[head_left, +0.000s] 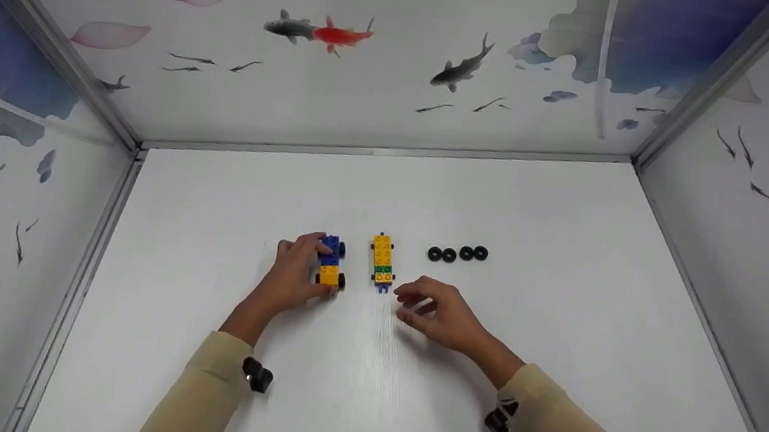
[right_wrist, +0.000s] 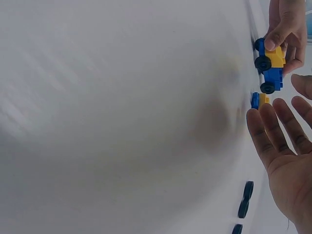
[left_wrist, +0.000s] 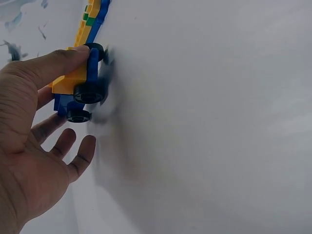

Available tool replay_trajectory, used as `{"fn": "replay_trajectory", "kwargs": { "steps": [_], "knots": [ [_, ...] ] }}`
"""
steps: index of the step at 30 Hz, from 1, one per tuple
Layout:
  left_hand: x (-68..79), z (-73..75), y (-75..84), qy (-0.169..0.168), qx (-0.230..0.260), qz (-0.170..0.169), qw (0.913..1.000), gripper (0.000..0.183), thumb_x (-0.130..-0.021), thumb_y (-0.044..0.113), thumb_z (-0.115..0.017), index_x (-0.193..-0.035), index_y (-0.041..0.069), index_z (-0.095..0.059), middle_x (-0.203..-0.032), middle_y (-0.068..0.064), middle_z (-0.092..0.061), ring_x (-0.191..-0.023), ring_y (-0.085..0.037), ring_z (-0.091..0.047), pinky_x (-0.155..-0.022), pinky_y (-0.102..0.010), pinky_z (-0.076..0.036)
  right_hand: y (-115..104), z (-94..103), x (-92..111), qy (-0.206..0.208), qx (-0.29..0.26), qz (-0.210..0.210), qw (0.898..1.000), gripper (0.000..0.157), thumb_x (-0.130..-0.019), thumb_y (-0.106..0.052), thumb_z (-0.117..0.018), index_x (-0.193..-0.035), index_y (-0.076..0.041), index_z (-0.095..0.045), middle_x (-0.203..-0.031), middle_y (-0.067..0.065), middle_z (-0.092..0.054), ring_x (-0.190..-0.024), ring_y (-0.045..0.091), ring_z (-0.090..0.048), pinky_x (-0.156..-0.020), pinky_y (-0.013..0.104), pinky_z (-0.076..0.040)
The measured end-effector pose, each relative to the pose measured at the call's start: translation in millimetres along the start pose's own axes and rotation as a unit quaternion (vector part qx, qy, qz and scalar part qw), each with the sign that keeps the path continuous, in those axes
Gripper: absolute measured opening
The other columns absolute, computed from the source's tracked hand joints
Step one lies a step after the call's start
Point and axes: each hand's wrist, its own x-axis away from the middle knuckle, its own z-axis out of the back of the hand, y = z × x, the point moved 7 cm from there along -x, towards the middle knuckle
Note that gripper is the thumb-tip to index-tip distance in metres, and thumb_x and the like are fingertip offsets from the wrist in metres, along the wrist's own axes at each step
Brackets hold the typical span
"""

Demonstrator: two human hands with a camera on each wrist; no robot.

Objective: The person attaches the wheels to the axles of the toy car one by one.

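Note:
My left hand (head_left: 289, 272) grips a toy block car (head_left: 328, 275) of blue and yellow bricks with black wheels. Its thumb presses the yellow near end, while the fingers reach round the blue far end. In the left wrist view the car (left_wrist: 73, 83) sits between thumb and fingers, wheels toward the white table. To its right lies a long yellow block chassis (head_left: 382, 250) with a green band and blue ends, no wheels on it. My right hand (head_left: 447, 315) hovers beside the near end of that chassis, fingers loosely bent and holding nothing.
Several loose black wheels (head_left: 449, 255) lie in a row on the white table (head_left: 532, 223), right of the chassis. White panels (head_left: 380, 110) printed with fish and petals enclose the table at the back and both sides.

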Motion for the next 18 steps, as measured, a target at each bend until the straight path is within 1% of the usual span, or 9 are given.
{"fn": "replay_trajectory", "kwargs": {
  "steps": [8, 10, 12, 15, 18],
  "knots": [
    [1.3, -0.5, -2.4, -0.006, 0.008, 0.010, 0.9999, 0.077, -0.091, 0.027, -0.093, -0.155, 0.020, -0.051, -0.179, -0.003, -0.036, -0.150, -0.035, -0.035, -0.132, -0.058, -0.040, 2.3, -1.4, 0.9, -0.002, -0.001, 0.001, 1.000, 0.034, -0.102, -0.017, -0.081, -0.133, -0.006, -0.075, -0.121, 0.013, -0.077, -0.110, 0.026, -0.076, -0.093, 0.042, -0.067],
    [1.6, -0.9, -2.8, -0.006, 0.009, 0.009, 0.9999, 0.075, -0.091, 0.027, -0.093, -0.153, 0.020, -0.051, -0.180, -0.002, -0.035, -0.150, -0.035, -0.034, -0.131, -0.058, -0.040, 2.0, -0.8, 1.1, -0.002, -0.001, -0.001, 1.000, 0.034, -0.101, -0.016, -0.082, -0.133, -0.005, -0.075, -0.121, 0.013, -0.077, -0.110, 0.026, -0.076, -0.093, 0.043, -0.067],
    [1.7, -1.3, -2.7, -0.007, 0.005, 0.006, 0.9999, 0.069, -0.092, 0.027, -0.093, -0.148, 0.021, -0.052, -0.181, -0.002, -0.034, -0.151, -0.036, -0.034, -0.131, -0.057, -0.040, 1.6, -0.1, 1.1, -0.002, -0.001, -0.001, 1.000, 0.035, -0.101, -0.016, -0.082, -0.134, -0.005, -0.075, -0.121, 0.013, -0.077, -0.110, 0.026, -0.076, -0.093, 0.044, -0.067],
    [2.0, -0.9, -1.8, -0.005, -0.003, -0.001, 1.0000, 0.065, -0.092, 0.028, -0.093, -0.143, 0.021, -0.053, -0.180, -0.005, -0.034, -0.151, -0.037, -0.034, -0.131, -0.058, -0.040, 0.3, 1.1, 1.0, -0.003, -0.001, 0.000, 1.000, 0.036, -0.101, -0.015, -0.082, -0.134, -0.004, -0.075, -0.122, 0.013, -0.077, -0.111, 0.026, -0.076, -0.093, 0.044, -0.068],
    [2.2, -0.8, -2.2, -0.004, -0.006, -0.003, 1.0000, 0.069, -0.091, 0.028, -0.093, -0.147, 0.021, -0.053, -0.179, -0.009, -0.034, -0.152, -0.039, -0.034, -0.131, -0.059, -0.040, 0.0, 1.8, 0.9, -0.002, -0.001, 0.000, 1.000, 0.035, -0.101, -0.015, -0.082, -0.134, -0.004, -0.075, -0.122, 0.014, -0.077, -0.111, 0.026, -0.076, -0.093, 0.044, -0.068]
  ]
}}
